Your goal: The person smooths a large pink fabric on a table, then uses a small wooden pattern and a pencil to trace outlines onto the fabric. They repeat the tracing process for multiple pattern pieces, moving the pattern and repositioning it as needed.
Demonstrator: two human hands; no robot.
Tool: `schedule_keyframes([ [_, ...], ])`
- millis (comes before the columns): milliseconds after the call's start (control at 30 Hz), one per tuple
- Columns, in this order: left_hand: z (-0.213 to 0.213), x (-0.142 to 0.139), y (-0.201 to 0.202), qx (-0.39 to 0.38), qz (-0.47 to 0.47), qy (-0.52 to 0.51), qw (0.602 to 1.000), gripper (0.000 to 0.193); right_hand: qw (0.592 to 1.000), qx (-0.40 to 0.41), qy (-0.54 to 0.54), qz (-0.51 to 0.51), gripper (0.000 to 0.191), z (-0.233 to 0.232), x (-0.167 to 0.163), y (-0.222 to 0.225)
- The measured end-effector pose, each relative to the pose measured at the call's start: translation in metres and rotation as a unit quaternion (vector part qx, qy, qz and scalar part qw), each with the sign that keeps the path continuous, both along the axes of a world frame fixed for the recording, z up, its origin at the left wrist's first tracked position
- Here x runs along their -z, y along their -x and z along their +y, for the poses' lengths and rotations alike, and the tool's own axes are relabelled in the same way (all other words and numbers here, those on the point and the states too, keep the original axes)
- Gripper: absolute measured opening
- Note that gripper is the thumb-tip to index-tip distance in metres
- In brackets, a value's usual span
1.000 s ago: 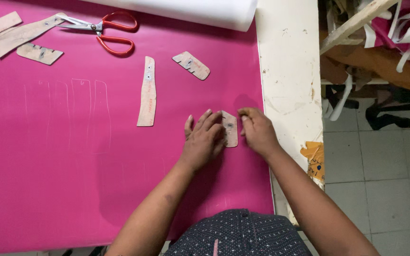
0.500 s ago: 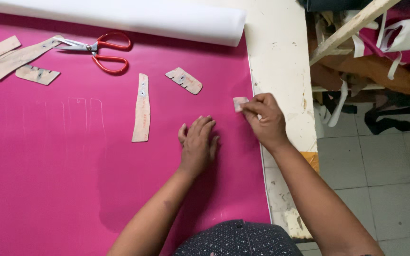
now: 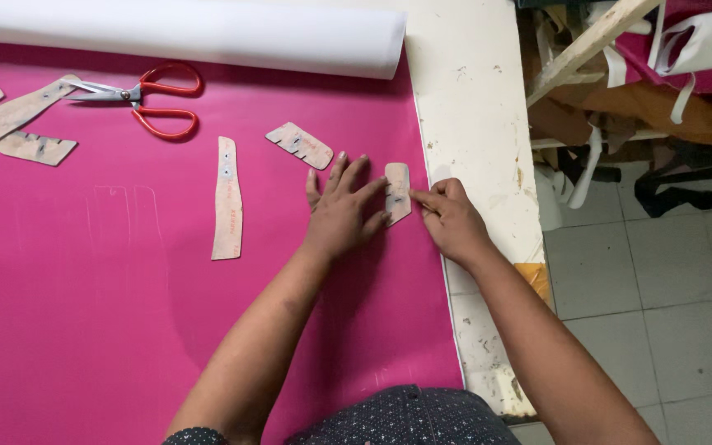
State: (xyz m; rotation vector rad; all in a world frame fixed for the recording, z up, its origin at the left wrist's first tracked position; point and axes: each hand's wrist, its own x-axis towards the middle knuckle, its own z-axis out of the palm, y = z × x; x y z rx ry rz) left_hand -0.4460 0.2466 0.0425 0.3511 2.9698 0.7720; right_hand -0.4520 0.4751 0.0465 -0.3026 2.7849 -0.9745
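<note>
Pink sheet material (image 3: 125, 330) covers most of our counter (image 3: 480, 124), and near its right edge lies a small tan cardboard template (image 3: 397, 193). Our left hand (image 3: 341, 216) lies flat with fingers (image 3: 356, 175) spread, their tips pressing the template's left edge. Our right hand (image 3: 452, 218) touches its right edge with the forefinger stretched out and the other fingers loosely curled; it seems to pin the piece rather than grip it, though the angle leaves that unsure. Just left lie a long tan strip (image 3: 227, 198) and a notched tan piece (image 3: 300, 145). Red-handled scissors (image 3: 146, 100) rest farther back, near a white roll (image 3: 191, 33).
</note>
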Motion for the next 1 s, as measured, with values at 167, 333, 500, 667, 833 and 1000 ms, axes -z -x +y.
schedule_keyframes([
  [167, -0.001, -0.002, 0.004, -0.011, 0.002, -0.002, 1.0, 0.061, 0.996, 0.018, -0.032, -0.087, 0.045, -0.002, -0.012, 0.01],
  [333, -0.001, -0.004, 0.002, -0.031, -0.017, -0.021, 0.999, 0.064, 0.993, 0.029, -0.041, -0.107, 0.046, -0.005, -0.02, 0.007],
  [500, 0.001, -0.004, 0.001, -0.043, -0.007, -0.017, 0.999, 0.063, 0.996, 0.014, -0.025, -0.087, 0.048, -0.005, -0.021, 0.005],
  [667, 0.003, -0.003, 0.001, -0.043, 0.003, -0.007, 0.999, 0.06, 0.995, 0.023, -0.033, -0.096, 0.049, -0.006, -0.022, 0.005],
  [833, 0.004, -0.003, 0.001, -0.045, -0.005, 0.005, 0.999, 0.061, 0.994, 0.029, -0.042, -0.092, 0.047, -0.006, -0.022, 0.003],
  [1000, 0.005, -0.001, 0.0, -0.045, 0.006, 0.008, 0.999, 0.06, 0.997, 0.021, -0.029, -0.075, 0.048, -0.004, -0.02, 0.002],
])
